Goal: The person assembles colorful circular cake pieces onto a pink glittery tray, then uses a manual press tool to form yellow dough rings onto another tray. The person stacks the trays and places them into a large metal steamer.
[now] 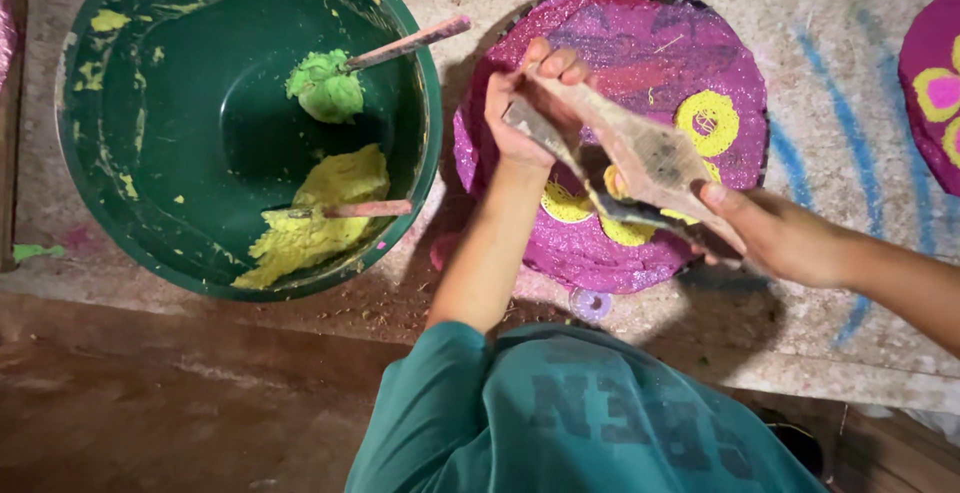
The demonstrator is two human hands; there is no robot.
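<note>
Both hands hold a worn, tan stencil card (640, 158) slantwise: the right hand (775, 238) pinches its near lower corner, the left hand (525, 103) pinches its far upper end, so its long axis runs between them. Just beneath lies the round purple glitter mat (620, 43) with yellow rings on the tabletop (850, 73). Beyond the left hand, well apart, sits the green basin (180, 183) of yellow and green paste.

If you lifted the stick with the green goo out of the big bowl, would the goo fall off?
Probably not right away: the green lump clings in a thick clump around the stick's end, so it looks pasty, not runny. It might smear, since yellow streaks mark the green bowl's wall. The stick looks stiff and light, resting straight on the rim.
</note>
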